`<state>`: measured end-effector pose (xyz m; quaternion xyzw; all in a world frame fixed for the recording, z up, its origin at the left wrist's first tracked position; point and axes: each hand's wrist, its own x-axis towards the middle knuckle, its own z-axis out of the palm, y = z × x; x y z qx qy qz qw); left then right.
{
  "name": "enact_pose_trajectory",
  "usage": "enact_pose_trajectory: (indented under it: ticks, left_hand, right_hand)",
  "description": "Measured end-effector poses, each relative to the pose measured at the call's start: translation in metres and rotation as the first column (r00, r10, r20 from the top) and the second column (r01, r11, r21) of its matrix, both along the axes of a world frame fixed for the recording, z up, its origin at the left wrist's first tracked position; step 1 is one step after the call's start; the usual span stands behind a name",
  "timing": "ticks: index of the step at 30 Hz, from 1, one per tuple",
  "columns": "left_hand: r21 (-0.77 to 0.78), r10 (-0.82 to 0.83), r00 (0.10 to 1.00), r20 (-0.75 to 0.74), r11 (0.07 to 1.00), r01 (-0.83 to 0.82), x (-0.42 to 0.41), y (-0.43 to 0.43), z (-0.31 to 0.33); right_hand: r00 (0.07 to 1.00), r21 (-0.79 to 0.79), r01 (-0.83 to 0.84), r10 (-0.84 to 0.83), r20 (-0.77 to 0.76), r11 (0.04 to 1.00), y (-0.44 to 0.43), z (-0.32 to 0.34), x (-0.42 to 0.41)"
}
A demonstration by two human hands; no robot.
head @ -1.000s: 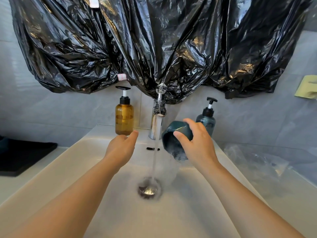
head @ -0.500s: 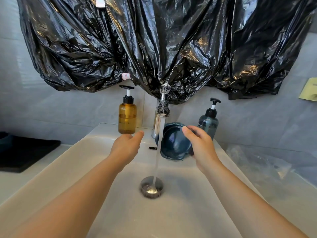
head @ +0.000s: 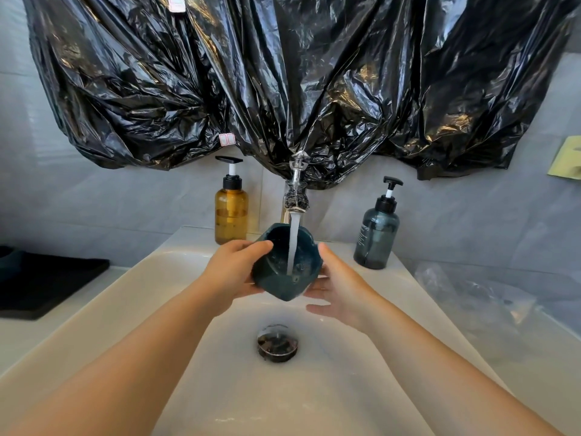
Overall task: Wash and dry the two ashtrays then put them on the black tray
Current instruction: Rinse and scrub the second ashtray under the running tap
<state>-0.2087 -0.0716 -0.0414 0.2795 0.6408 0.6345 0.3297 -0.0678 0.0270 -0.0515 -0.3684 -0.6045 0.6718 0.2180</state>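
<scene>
A dark teal ashtray [head: 273, 283] is tilted toward me under the running tap [head: 295, 196], and the water stream falls into its bowl. My left hand [head: 232, 272] grips its left side with the thumb on the rim. My right hand [head: 342, 294] cups its right side, thumb against the wall and fingers spread beneath. The black tray [head: 47, 284] lies on the counter at the far left. A dark rounded shape [head: 9, 256] sits at the tray's far edge, cut off by the frame.
The white sink [head: 125, 297] has a metal drain [head: 277, 343] below the hands. An amber pump bottle [head: 231, 212] stands left of the tap, a blue-grey one [head: 377, 237] to its right. Black plastic sheeting [head: 283, 73] hangs above. Clear plastic [head: 471, 297] lies on the right counter.
My right hand brought the ashtray left from beside the stream to under it, bowl up. My left hand, free before, now grips its left side.
</scene>
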Motion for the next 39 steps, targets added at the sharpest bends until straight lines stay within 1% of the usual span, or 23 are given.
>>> enact_pose_trajectory:
  ticks: [1,2,5,7,9,11,12,14,16,18,20,21,22,24,25,26,28,31,33,35,37,39]
  left_hand:
    - [0.002,0.037,0.998,-0.053,0.999,-0.036,-0.001,0.000,0.000]
    - [-0.010,0.061,0.991,-0.118,0.998,-0.063,-0.002,0.001,-0.001]
    - [-0.049,0.086,0.960,-0.268,0.994,-0.103,-0.002,0.002,-0.005]
    - [-0.054,0.076,0.946,-0.315,0.994,-0.098,0.001,0.003,-0.008]
    - [-0.060,0.061,0.940,-0.335,0.995,-0.086,0.003,0.004,-0.007]
    - [-0.064,0.059,0.950,-0.308,0.994,-0.083,0.003,0.003,-0.006]
    - [-0.056,0.057,0.961,-0.270,0.996,-0.075,0.001,0.002,-0.005]
    - [-0.046,0.016,0.989,-0.149,0.999,-0.023,-0.002,0.000,-0.002]
    - [-0.086,-0.083,0.996,-0.038,0.993,0.080,-0.001,-0.003,0.001]
    - [-0.132,-0.143,0.990,0.002,0.981,0.142,0.003,-0.002,0.002]
    - [-0.087,-0.107,0.994,-0.009,0.991,0.106,0.005,0.000,0.001]
    - [-0.057,-0.063,0.997,-0.037,0.997,0.060,0.005,0.001,0.000]
    - [-0.040,-0.011,0.998,-0.065,0.999,0.009,0.004,0.001,-0.001]
    - [-0.044,0.071,0.986,-0.153,0.996,-0.079,0.002,0.000,-0.002]
    - [-0.058,0.094,0.971,-0.218,0.992,-0.109,0.002,0.000,-0.003]
    - [-0.075,0.104,0.954,-0.280,0.989,-0.130,0.002,-0.001,-0.003]
    - [-0.110,0.098,0.926,-0.363,0.983,-0.147,0.004,-0.001,-0.004]
    - [-0.121,0.089,0.914,-0.395,0.982,-0.148,0.005,-0.001,-0.005]
    - [-0.107,0.087,0.924,-0.371,0.985,-0.136,0.004,-0.002,-0.003]
    - [-0.076,0.053,0.962,-0.267,0.994,-0.075,0.005,-0.002,-0.001]
    - [-0.071,-0.022,0.990,-0.143,0.997,0.012,0.007,-0.002,0.002]
    - [-0.065,-0.050,0.996,-0.076,0.997,0.045,0.008,-0.001,0.003]
  right_hand:
    - [0.997,0.066,-0.018,0.013,0.080,0.998,0.001,0.000,0.000]
    - [0.993,0.117,-0.035,0.021,0.120,0.992,0.001,0.000,0.000]
    - [0.986,0.253,-0.104,0.066,0.154,0.962,0.000,0.000,0.002]
    - [0.983,0.270,-0.143,0.106,0.147,0.952,-0.001,0.000,0.004]
    - [0.979,0.248,-0.171,0.138,0.147,0.953,-0.002,-0.001,0.005]
    - [0.983,0.212,-0.169,0.149,0.109,0.962,-0.003,-0.003,0.005]
    - [0.987,0.193,-0.154,0.140,0.083,0.969,-0.003,-0.004,0.004]
    - [0.995,0.120,-0.098,0.097,0.011,0.988,-0.003,-0.004,0.003]
    - [0.996,0.016,-0.028,0.029,-0.089,0.999,-0.003,-0.004,0.002]
    - [0.984,-0.087,0.031,-0.045,-0.171,0.996,-0.001,-0.003,0.002]
    - [0.981,-0.159,0.021,-0.051,-0.187,0.987,0.001,-0.001,0.003]
    - [0.988,-0.170,-0.014,-0.012,-0.154,0.985,0.001,0.000,0.004]
    - [0.995,-0.157,-0.054,0.040,-0.086,0.986,0.001,0.000,0.005]
    - [0.989,-0.057,-0.117,0.121,0.085,0.992,0.001,-0.001,0.006]
    - [0.982,0.005,-0.135,0.133,0.134,0.991,0.001,-0.001,0.006]
    - [0.980,0.061,-0.145,0.135,0.144,0.987,0.001,-0.001,0.006]
    - [0.986,0.110,-0.143,0.132,0.098,0.984,0.003,-0.003,0.006]
    - [0.984,0.108,-0.164,0.156,0.081,0.980,0.006,-0.008,0.008]
    - [0.986,0.089,-0.161,0.156,0.057,0.983,0.005,-0.009,0.007]
    - [0.991,0.051,-0.132,0.131,0.026,0.990,0.002,-0.008,0.006]
    - [0.996,-0.025,-0.084,0.083,-0.010,0.996,0.000,-0.006,0.004]
    - [0.998,-0.087,-0.048,0.045,-0.034,0.995,0.001,-0.005,0.003]
